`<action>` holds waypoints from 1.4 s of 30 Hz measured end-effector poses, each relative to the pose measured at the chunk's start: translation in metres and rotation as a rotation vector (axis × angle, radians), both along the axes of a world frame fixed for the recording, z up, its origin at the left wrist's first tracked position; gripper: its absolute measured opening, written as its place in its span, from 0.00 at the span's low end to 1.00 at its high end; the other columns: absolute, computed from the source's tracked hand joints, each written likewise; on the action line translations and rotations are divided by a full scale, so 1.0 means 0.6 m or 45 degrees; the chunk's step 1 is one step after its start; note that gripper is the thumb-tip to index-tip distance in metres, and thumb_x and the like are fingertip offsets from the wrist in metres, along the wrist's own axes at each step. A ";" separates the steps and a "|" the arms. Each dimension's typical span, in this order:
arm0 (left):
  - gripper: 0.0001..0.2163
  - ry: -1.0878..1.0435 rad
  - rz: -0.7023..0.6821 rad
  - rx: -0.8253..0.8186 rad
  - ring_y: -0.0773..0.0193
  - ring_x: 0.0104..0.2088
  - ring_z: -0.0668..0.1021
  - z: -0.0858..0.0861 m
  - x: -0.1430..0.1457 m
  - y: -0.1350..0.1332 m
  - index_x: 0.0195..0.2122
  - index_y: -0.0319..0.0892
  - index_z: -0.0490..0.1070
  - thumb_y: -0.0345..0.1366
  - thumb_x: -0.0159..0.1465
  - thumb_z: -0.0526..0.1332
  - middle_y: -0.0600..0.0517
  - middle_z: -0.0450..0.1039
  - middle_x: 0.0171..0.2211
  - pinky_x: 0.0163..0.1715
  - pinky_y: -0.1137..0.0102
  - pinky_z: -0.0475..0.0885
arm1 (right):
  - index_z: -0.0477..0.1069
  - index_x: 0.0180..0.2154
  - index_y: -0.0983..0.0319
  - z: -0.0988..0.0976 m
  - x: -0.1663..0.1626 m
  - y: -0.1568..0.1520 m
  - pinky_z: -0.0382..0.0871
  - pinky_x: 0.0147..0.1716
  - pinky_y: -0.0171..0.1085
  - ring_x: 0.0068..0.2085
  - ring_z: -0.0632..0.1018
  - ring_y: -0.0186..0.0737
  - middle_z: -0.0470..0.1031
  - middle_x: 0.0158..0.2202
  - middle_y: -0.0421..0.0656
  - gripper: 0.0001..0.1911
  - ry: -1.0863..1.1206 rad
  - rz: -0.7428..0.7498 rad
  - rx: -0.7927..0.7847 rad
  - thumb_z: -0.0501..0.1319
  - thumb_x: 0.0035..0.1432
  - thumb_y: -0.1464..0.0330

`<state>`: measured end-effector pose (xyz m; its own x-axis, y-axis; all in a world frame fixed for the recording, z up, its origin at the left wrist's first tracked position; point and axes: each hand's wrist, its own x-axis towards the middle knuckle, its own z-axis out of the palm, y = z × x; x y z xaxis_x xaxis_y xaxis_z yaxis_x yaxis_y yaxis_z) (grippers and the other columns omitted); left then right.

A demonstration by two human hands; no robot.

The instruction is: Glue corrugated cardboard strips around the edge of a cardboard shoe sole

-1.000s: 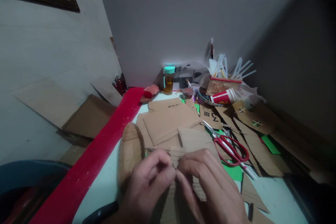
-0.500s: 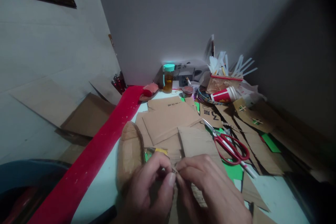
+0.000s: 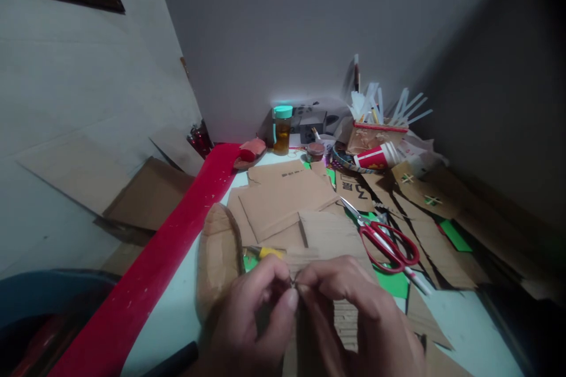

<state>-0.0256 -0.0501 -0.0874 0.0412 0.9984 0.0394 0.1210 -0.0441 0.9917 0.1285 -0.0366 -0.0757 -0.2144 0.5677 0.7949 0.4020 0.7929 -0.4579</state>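
My left hand [image 3: 260, 318] and my right hand [image 3: 354, 312] meet at the near middle of the table, thumbs and forefingers pinched close together. A tiny thing sits between their fingertips, too small to name. Beneath my hands lies corrugated cardboard [image 3: 345, 321] with its ridges showing. To the left of my left hand rests a boat-shaped cardboard piece [image 3: 219, 262]. Just beyond the fingers a yellow-handled tool [image 3: 270, 252] is partly hidden. Red-handled scissors [image 3: 384, 242] lie open to the right, past my right hand.
Flat cardboard sheets [image 3: 287, 197] cover the middle. A bottle with a turquoise lid [image 3: 282, 135] stands at the back. At back right are paper cups [image 3: 378, 157] and a box of white strips [image 3: 375, 136]. A red cloth strip [image 3: 177, 253] runs along the left edge.
My right hand's fingers have arched and spread a little, showing more ridged cardboard beneath. The yellow-handled tool shows more. Both hands still pinch at the same spot.
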 end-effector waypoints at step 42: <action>0.11 -0.520 0.190 0.065 0.69 0.24 0.64 0.028 -0.017 0.010 0.29 0.44 0.67 0.43 0.66 0.63 0.57 0.64 0.23 0.24 0.74 0.58 | 0.70 0.43 0.58 0.025 0.077 0.007 0.69 0.29 0.31 0.32 0.75 0.34 0.71 0.33 0.42 0.07 -0.324 -0.081 -0.275 0.53 0.69 0.70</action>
